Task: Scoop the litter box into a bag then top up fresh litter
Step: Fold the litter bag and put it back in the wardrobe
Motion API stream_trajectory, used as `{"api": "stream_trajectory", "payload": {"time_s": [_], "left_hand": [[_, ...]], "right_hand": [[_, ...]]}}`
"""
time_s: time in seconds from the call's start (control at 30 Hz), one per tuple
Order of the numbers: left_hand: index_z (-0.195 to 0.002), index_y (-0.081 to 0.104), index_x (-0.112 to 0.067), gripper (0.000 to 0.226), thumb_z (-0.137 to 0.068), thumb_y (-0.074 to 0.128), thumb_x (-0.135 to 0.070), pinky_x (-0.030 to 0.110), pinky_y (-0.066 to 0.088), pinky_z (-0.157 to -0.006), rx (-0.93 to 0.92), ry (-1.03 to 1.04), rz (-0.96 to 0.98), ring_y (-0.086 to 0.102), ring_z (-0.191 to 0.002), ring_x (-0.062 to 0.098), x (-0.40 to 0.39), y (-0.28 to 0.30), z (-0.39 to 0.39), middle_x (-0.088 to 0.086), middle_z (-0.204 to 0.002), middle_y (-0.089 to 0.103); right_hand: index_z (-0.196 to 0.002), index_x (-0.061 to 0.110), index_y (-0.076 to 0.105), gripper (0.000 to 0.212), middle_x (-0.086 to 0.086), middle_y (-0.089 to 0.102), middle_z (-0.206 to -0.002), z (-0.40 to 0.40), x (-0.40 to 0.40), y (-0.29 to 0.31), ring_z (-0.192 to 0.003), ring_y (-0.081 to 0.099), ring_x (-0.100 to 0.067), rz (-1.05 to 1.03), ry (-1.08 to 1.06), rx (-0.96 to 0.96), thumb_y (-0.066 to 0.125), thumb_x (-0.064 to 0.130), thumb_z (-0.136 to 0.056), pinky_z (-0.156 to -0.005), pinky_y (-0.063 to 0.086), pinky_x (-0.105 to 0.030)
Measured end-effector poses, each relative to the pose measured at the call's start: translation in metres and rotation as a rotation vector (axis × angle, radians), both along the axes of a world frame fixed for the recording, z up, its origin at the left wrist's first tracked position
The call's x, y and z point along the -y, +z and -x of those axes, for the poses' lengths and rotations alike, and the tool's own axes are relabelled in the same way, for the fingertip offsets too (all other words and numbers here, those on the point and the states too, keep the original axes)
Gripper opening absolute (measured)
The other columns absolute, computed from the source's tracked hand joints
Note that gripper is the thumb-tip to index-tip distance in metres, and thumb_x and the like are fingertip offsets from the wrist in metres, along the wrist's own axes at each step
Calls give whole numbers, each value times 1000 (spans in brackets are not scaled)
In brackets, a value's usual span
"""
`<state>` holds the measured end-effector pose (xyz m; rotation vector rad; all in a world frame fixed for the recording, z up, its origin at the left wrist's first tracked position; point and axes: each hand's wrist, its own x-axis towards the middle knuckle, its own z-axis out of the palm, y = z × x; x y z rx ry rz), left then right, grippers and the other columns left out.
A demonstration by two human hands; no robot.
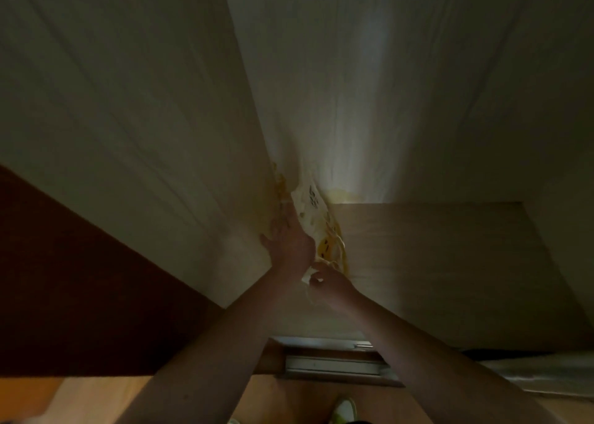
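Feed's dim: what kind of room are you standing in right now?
Probably a room in a home, at a curtained corner. Pale curtains hang to a wood floor, with a sliding-door track below. Both hands, left hand and right hand, hold a yellow-printed plastic bag.

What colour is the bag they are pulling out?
White with yellow and black print, as far as the dim head view shows the bag.

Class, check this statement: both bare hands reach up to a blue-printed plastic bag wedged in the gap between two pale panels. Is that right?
One detail is wrong: the plastic bag carries yellow print, not blue. The head view shows the left hand and right hand reaching up to it between the two pale panels.
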<state>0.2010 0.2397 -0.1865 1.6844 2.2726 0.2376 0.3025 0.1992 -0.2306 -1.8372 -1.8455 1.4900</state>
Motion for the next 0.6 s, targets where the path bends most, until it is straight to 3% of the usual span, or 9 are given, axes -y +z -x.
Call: {"api": "stream_trajectory", "payload": {"time_s": [0.07,0.13,0.2,0.27,0.33,0.43,0.5,0.6], "left_hand": [[-154,6,-16,83,-88,54,-29,56,13,-114,-151,-72,-51,15,-145,33,17,-1,-5,12,-159,15],[-153,16,-16,75,-88,48,-35,53,13,-118,-220,-222,-122,12,-147,35,35,-4,-5,18,-159,14],[-154,13,-15,69,-92,34,-38,47,2,-121,-179,-373,-103,-1,-148,33,55,-4,-2,17,-161,4],[-154,9,-15,65,-99,37,-33,37,-8,-119,-138,-484,-16,-7,-149,27,74,-7,3,12,-162,-1],[-152,21,-12,61,-98,45,-25,36,1,-121,-78,-594,-12,8,-149,28,98,-8,12,15,-160,14],[-139,45,-4,53,-91,48,-25,36,29,-113,-23,-691,-74,45,-132,33,132,-18,23,20,-142,46],[-139,44,-6,50,-94,44,-26,36,40,-105,-24,-651,13,49,-126,29,149,-20,31,16,-139,49],[-143,38,-13,47,-100,36,-32,36,43,-96,-140,-573,206,47,-122,24,170,-25,43,9,-139,46]], "right_hand": [[-139,15,47,42,-5,52,-139,-2,2,5,-131,45,-21,-65,87,51,43,25,-99,-99,37,-26],[-134,14,52,38,-7,58,-132,-5,7,11,-120,54,-21,-93,173,59,43,28,-100,-92,42,-27],[-131,12,54,35,-11,61,-126,-9,12,13,-113,59,-24,-103,268,160,42,25,-101,-89,45,-29],[-122,12,58,31,-11,62,-122,-13,18,17,-109,60,-25,-157,374,292,43,26,-99,-86,46,-31],[-122,10,56,35,-11,59,-123,-15,26,23,-109,60,-27,-230,443,383,45,31,-96,-84,46,-33],[-122,6,52,33,-13,55,-122,-16,42,26,-108,56,-29,-310,545,496,41,26,-97,-85,44,-36],[-124,8,51,32,-12,53,-124,-14,55,22,-109,53,-29,-317,622,532,37,20,-98,-85,40,-35],[-135,14,45,39,-10,49,-130,-11,76,9,-115,48,-29,-312,706,552,38,19,-97,-92,37,-37]]}}
